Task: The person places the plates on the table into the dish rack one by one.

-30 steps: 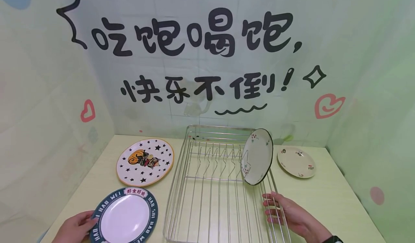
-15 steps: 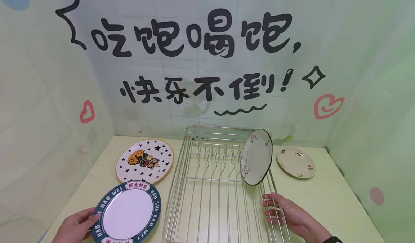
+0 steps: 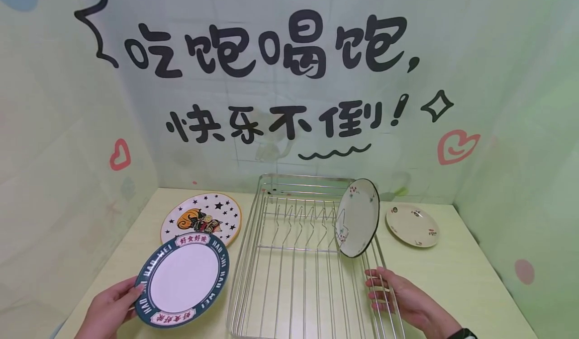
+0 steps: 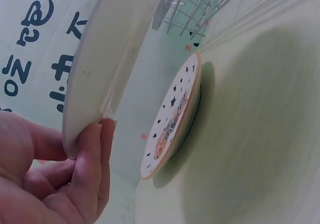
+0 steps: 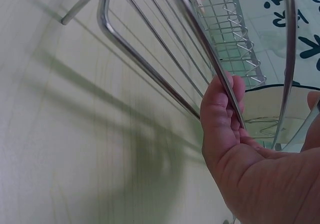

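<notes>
One bench carries one wire rack between the grips, the right grip curled round its side rail. Of four plates, the left grip pinches one blue-rimmed plate above the bench; beyond it lies one starred plate, while beyond the right grip one black-rimmed plate tilts in the rack and one small cream plate lies outside.
</notes>
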Available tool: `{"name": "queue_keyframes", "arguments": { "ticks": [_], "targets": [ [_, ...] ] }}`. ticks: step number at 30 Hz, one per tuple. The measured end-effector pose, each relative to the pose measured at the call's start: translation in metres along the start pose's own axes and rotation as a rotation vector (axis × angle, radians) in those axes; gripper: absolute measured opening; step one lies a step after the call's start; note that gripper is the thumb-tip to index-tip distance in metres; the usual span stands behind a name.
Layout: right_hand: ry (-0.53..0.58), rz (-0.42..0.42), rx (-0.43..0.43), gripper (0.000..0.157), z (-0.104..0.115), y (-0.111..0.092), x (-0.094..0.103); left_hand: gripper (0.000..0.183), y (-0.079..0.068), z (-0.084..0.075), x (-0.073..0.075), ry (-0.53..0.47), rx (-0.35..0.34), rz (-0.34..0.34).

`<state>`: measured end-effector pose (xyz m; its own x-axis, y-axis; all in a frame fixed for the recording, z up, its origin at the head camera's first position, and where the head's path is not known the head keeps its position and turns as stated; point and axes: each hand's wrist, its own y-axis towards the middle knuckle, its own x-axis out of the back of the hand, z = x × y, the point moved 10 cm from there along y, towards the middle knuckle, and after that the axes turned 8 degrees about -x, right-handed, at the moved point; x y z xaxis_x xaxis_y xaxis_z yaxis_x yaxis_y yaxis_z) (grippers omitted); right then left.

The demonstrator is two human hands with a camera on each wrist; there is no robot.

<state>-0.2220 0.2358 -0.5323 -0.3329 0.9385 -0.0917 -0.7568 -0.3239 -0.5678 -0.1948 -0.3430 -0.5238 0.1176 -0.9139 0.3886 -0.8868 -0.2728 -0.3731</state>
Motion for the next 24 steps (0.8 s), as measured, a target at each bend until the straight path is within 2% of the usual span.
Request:
{"name": "queue_keyframes", "arguments": {
  "ticks": [6,8,18,24],
  "targets": [
    [0.006,0.008,-0.002,0.073,-0.001,-0.001,-0.001,0.060,-0.006,-0.015,0.006,-0.060,-0.022,-0.135],
    [0.006,0.011,0.000,0.073,-0.001,-0.001,-0.001,0.059,-0.008,-0.020,0.007,-0.078,-0.030,-0.158],
    [0.009,-0.005,0.001,0.073,0.000,-0.001,0.000,0.058,-0.014,-0.047,0.001,-0.092,-0.085,-0.176],
    [0.010,-0.017,-0.004,0.074,0.001,-0.001,-0.001,0.054,-0.018,-0.059,-0.012,-0.119,-0.108,-0.170]
  ]
}}
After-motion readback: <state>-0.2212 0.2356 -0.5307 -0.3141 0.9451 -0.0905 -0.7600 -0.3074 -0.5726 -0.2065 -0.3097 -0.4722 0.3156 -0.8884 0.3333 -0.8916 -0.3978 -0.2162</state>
